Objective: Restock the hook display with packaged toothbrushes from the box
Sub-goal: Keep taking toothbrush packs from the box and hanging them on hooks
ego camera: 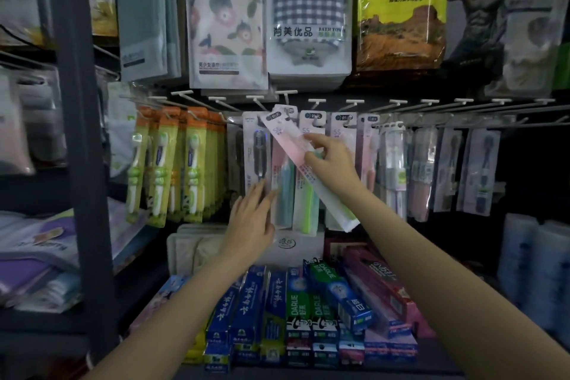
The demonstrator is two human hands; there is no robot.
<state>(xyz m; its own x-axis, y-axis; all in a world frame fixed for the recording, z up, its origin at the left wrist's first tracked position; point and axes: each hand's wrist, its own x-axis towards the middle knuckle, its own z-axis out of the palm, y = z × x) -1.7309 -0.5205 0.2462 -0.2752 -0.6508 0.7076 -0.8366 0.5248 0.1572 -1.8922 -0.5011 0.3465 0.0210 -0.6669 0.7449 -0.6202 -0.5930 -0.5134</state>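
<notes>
The right hand (331, 154) pinches a tilted pink toothbrush pack (296, 148) at a hook (285, 99). The left hand (251, 216), fingers spread, touches hanging packs (279, 191). No box shows; toothpaste cartons (296, 302) crowd the shelf's front edge.

The right hand (331, 157) covers the middle of the tilted pink toothbrush pack (293, 145), so its print there cannot be read, and the pack's top overlaps the hook tip (287, 102); whether its hole is on the hook cannot be told. The left hand (251, 219) hides the lower ends of the hanging packs (279, 185) behind it. Both forearms run off the near edge. The towel packs (308, 9) on the far top row are cut by the upper edge. At far right, the dark hanging packs (481, 170) are too dim to identify.
</notes>
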